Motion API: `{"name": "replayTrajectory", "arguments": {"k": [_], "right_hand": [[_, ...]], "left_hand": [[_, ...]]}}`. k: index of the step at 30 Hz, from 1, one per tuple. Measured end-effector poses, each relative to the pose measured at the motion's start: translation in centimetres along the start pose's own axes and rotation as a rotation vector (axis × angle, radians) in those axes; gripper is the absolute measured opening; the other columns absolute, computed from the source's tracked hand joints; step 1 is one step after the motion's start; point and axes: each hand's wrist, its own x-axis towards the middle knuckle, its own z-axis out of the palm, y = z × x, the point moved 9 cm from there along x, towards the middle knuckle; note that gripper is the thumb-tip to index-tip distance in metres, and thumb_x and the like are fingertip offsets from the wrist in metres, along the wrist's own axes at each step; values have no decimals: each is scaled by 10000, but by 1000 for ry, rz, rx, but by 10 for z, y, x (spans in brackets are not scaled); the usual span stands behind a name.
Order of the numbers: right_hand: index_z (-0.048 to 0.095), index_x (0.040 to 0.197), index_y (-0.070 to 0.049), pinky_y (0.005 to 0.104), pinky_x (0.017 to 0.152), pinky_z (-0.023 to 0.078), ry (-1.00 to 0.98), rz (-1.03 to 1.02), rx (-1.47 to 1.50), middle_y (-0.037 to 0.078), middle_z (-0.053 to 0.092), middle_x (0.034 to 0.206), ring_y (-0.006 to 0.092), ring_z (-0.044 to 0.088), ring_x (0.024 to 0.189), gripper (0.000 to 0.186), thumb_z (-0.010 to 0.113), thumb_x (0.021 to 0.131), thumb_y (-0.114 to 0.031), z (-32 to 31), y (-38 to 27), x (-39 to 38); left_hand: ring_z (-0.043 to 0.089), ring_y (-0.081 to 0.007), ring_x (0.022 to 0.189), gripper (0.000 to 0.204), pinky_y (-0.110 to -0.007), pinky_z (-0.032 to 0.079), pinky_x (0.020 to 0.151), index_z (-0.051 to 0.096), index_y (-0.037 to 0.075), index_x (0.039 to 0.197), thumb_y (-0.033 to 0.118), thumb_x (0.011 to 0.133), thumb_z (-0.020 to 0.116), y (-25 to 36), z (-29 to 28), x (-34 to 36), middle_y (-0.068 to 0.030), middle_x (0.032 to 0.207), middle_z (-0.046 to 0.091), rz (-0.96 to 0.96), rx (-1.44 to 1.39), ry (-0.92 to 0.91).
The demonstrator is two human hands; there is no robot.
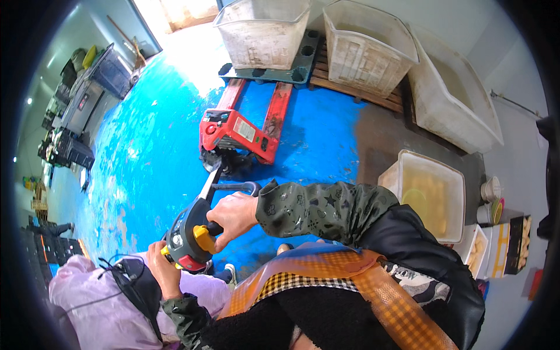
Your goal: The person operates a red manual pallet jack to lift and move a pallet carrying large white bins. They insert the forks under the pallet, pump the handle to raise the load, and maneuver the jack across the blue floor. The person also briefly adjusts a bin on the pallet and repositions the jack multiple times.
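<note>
My right hand (233,216), in a camouflage sleeve, is closed around the dark grip of the pallet jack's control handle (189,227), beside a yellow control. My left hand (163,268) is closed on the handle's lower left side, near a red button. The red pallet jack (236,131) stands ahead on the blue floor (128,157), its forks reaching under a dark plastic pallet (262,74) that bears a scuffed white tub (259,41). An orange checked apron (396,291) is below my right arm.
More tubs (367,52) stand on a wooden pallet (338,87) at right, with a tub of yellowish liquid (429,198) nearer. Dark bins (111,70) line the left. A person in lilac (87,297) is close at lower left. A bright doorway (175,14) is at the back.
</note>
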Motion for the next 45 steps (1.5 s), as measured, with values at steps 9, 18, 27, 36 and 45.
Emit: {"name": "replayTrajectory", "arguments": {"k": [9,18,27,36,45], "right_hand": [[665,1008,4,477,705,542,-48,36,34,181,712,848,365,716,825,770,752,741,-713,22,-14,13],[679,965,-27,469,698,560,0,64,-8,165,718,841,357,722,821,718,758,754,-708,24,-13,10],[697,947,-68,461,710,570,64,101,-19,147,720,820,353,730,819,662,786,747,-693,35,-30,12],[672,990,12,468,744,565,64,48,35,192,721,870,375,725,866,701,774,776,-648,35,-65,8],[623,1000,16,476,667,544,172,-53,51,189,685,765,377,708,768,775,731,789,-721,23,-81,8]], "left_hand": [[583,-380,1054,263,-432,459,929,631,32,1006,2,759,715,-28,-4,-17,-158,1047,626,-88,-53,85],[589,-383,1062,310,-441,463,924,618,42,1024,-16,737,721,-35,3,-20,-155,1067,626,-73,-54,49],[606,-373,988,253,-431,487,847,621,57,981,8,758,729,-55,-3,-32,-135,978,637,-72,-25,50],[592,-378,950,195,-430,472,817,596,32,951,57,802,719,-65,-31,-38,-154,933,611,-84,-50,58],[608,-376,989,210,-421,480,851,618,20,1015,63,830,707,-62,-52,-29,-168,978,635,-86,-53,29]]}}
